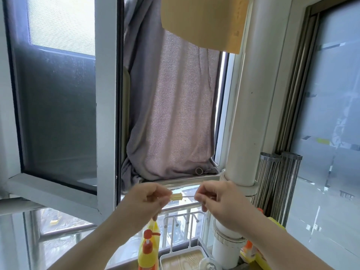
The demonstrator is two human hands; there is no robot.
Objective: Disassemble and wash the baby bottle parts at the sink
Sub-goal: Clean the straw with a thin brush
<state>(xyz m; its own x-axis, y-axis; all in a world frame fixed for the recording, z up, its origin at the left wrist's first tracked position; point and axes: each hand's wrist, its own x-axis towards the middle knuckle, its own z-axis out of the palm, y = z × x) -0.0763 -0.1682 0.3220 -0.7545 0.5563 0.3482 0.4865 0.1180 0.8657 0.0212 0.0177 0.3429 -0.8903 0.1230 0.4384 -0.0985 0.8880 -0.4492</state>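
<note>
While both arms were raised in front of the window, the left hand (150,197) pinched one end of a small yellow brush (176,197) in curled fingers, and the right hand (218,199) pinched the thin wire stem coming out of its other end, so the brush hung level between the two hands, level with the sill. Below them stood a yellow pump bottle (148,248) with an orange pump, just beside a white drying rack (181,225), and a grey towel (175,114) hung in the window opening above.
</note>
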